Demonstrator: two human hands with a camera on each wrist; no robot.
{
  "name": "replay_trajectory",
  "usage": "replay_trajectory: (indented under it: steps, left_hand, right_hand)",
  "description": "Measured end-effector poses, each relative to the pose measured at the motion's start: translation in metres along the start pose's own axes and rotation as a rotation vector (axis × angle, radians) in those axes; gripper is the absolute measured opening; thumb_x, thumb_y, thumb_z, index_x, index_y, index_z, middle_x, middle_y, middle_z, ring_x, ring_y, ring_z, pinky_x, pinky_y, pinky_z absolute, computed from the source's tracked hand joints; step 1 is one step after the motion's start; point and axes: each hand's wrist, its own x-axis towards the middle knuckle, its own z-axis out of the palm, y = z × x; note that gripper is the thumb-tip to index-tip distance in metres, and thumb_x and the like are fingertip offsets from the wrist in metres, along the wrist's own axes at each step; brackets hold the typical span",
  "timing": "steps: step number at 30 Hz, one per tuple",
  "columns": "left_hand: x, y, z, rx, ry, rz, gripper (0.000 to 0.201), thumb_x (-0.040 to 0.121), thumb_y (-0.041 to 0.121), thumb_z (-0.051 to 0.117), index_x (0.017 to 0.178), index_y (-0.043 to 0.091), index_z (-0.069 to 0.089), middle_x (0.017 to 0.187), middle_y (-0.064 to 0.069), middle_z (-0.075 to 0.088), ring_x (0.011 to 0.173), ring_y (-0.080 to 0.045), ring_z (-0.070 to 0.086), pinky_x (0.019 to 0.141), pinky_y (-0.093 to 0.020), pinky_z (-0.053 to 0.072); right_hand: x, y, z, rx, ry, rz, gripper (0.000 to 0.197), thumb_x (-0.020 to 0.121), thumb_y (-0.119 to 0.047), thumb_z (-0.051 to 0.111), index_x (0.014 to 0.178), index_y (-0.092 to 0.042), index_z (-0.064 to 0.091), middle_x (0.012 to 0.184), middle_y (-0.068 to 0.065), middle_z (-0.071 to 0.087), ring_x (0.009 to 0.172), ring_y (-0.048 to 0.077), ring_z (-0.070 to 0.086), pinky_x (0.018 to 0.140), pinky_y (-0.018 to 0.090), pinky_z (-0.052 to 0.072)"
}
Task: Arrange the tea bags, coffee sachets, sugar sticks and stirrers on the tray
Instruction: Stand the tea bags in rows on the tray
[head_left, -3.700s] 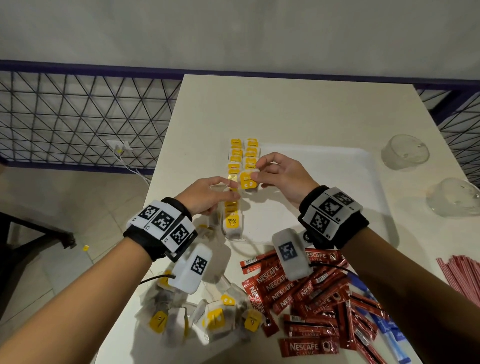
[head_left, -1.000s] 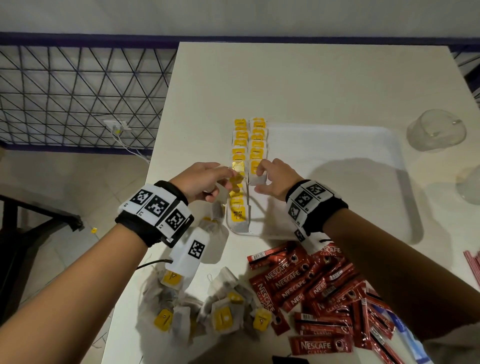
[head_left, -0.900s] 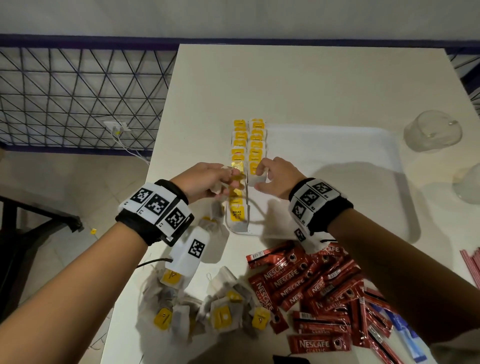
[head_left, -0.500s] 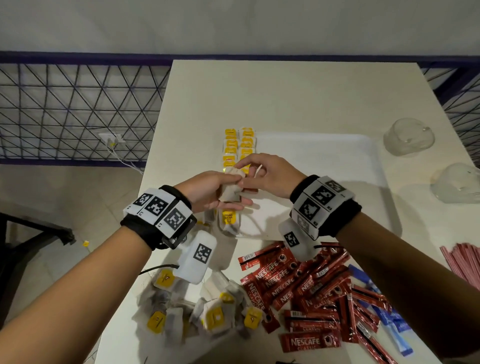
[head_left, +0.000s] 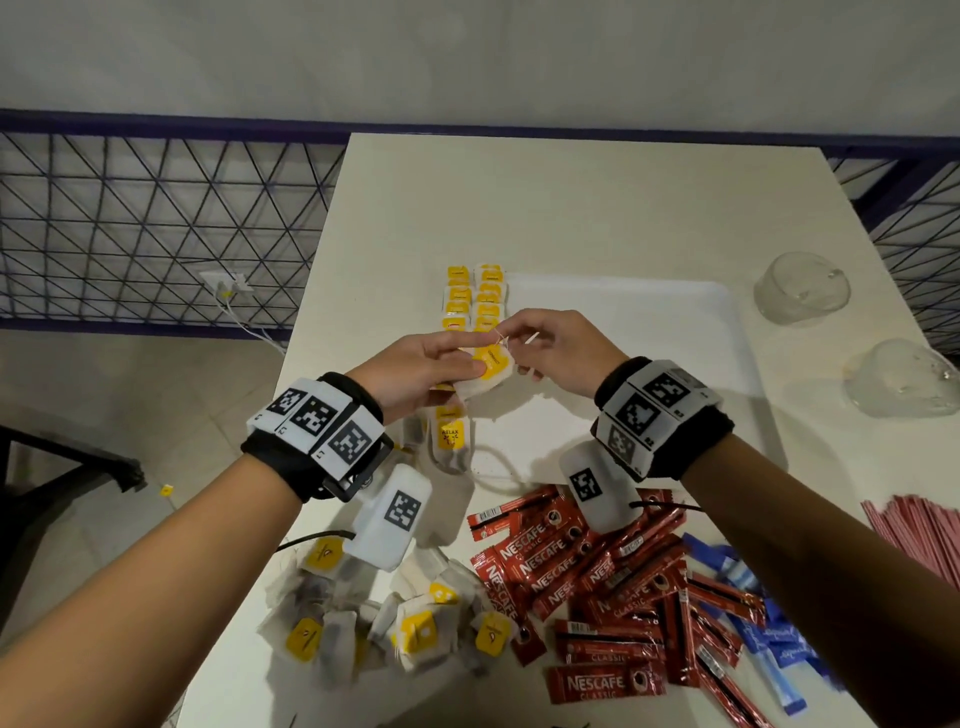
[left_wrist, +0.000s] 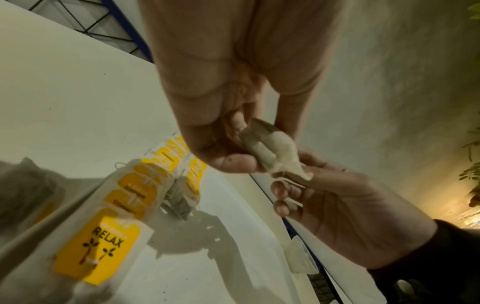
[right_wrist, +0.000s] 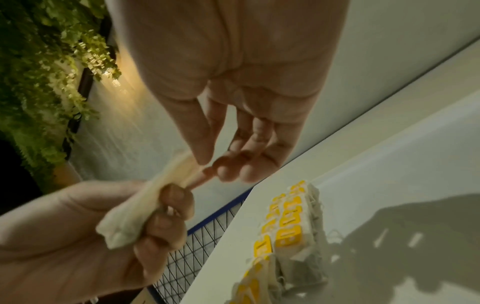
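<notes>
A tea bag (head_left: 485, 371) with a yellow tag is held above the tray's left part, gripped by my left hand (head_left: 467, 364) between thumb and fingers. My right hand (head_left: 511, 338) pinches the bag's top end and its thin string. From the left wrist view the tea bag (left_wrist: 275, 156) looks folded in the left fingers. In the right wrist view my right hand (right_wrist: 207, 168) pinches the end of the tea bag (right_wrist: 135, 216). Two rows of tea bags (head_left: 472, 301) lie along the left edge of the white tray (head_left: 649, 312).
Loose tea bags (head_left: 395, 623) are piled at the table's near left. Beside them lie red coffee sachets (head_left: 597, 571), with blue sugar sticks (head_left: 753, 629) to their right. Red stirrers (head_left: 924, 530) lie at the right edge. Two upturned glass cups (head_left: 800, 288) (head_left: 904, 376) stand right of the tray.
Both hands have come up off the tea bag rows with one tea bag between them. It has turned so its yellow tag faces up, and the right hand now pinches its top.
</notes>
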Motion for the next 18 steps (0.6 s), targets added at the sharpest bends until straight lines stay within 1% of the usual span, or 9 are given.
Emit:
replay_trajectory:
  steps: [2,4,6,8,9,11,12,15,18]
  left_hand:
    - [0.001,0.000,0.000,0.002,0.034,0.036,0.027,0.088,0.004,0.056,0.097,0.028,0.064,0.071,0.008,0.064,0.070,-0.005,0.060,0.069,-0.022,0.046]
    - [0.002,-0.002,0.001,0.004,0.059,0.055,0.027,0.086,0.002,0.059,0.094,0.027,0.065,0.057,0.012,0.061,0.064,-0.004,0.058,0.069,-0.021,0.045]
    - [0.004,-0.004,0.002,0.032,0.074,0.059,0.025,0.085,0.003,0.062,0.094,0.026,0.066,0.060,0.009,0.056,0.064,-0.005,0.052,0.067,-0.019,0.043]
    - [0.006,-0.005,0.004,0.062,0.087,0.047,0.022,0.083,0.003,0.064,0.095,0.022,0.065,0.068,0.005,0.055,0.059,0.000,0.054,0.060,-0.012,0.044]
    - [0.007,-0.006,0.005,0.078,0.091,0.036,0.021,0.083,0.003,0.065,0.093,0.020,0.064,0.068,0.006,0.057,0.055,0.003,0.055,0.056,-0.009,0.045]
    - [0.009,-0.008,0.006,0.117,0.092,0.020,0.016,0.082,0.003,0.066,0.085,0.019,0.063,0.056,0.013,0.059,0.048,0.006,0.054,0.052,-0.007,0.044]
    - [0.010,-0.009,0.006,0.128,0.095,0.021,0.017,0.082,0.002,0.066,0.080,0.018,0.062,0.049,0.015,0.056,0.046,0.005,0.053,0.051,-0.007,0.044]
    - [0.012,-0.011,0.004,0.112,0.085,0.054,0.022,0.081,-0.002,0.066,0.073,0.016,0.057,0.043,0.015,0.052,0.043,0.004,0.049,0.052,-0.008,0.044]
    - [0.013,-0.013,0.004,0.113,0.068,0.113,0.021,0.081,-0.003,0.064,0.075,0.016,0.056,0.046,0.014,0.056,0.048,0.005,0.053,0.058,-0.008,0.046]
  right_hand:
    - [-0.001,-0.001,-0.002,0.085,-0.038,0.043,0.024,0.088,0.004,0.050,0.098,-0.015,0.060,0.074,-0.003,0.054,0.060,0.004,0.053,0.059,0.013,0.044]
    - [-0.001,-0.001,-0.002,0.150,-0.056,0.091,0.022,0.088,0.002,0.052,0.101,-0.012,0.062,0.074,-0.002,0.056,0.064,0.007,0.054,0.064,0.017,0.046]
    - [0.000,0.000,0.001,0.154,-0.036,0.097,0.012,0.088,-0.006,0.057,0.098,-0.010,0.062,0.072,-0.001,0.057,0.062,0.007,0.053,0.065,0.017,0.047]
    - [0.002,0.002,0.005,0.123,0.021,0.064,0.002,0.088,-0.012,0.060,0.089,-0.010,0.061,0.068,0.001,0.056,0.056,0.006,0.052,0.063,0.018,0.047]
    - [0.004,0.004,0.006,0.119,0.057,0.052,0.003,0.088,-0.012,0.060,0.087,-0.009,0.061,0.066,0.002,0.056,0.051,0.004,0.052,0.061,0.018,0.048]
    - [0.008,0.005,0.005,0.149,0.107,0.053,0.006,0.089,-0.009,0.059,0.088,-0.004,0.062,0.064,0.002,0.056,0.045,0.001,0.051,0.056,0.016,0.048]
    - [0.009,0.005,0.003,0.170,0.116,0.057,0.007,0.089,-0.009,0.059,0.087,-0.004,0.062,0.064,0.002,0.057,0.044,0.000,0.050,0.055,0.016,0.047]
    - [0.012,0.007,-0.003,0.181,0.120,0.083,0.010,0.088,-0.014,0.060,0.080,-0.009,0.062,0.065,0.000,0.059,0.047,0.002,0.050,0.054,0.019,0.046]
    - [0.011,0.010,-0.005,0.149,0.095,0.117,0.010,0.088,-0.019,0.062,0.084,-0.010,0.063,0.065,-0.003,0.059,0.053,0.006,0.050,0.052,0.016,0.043]
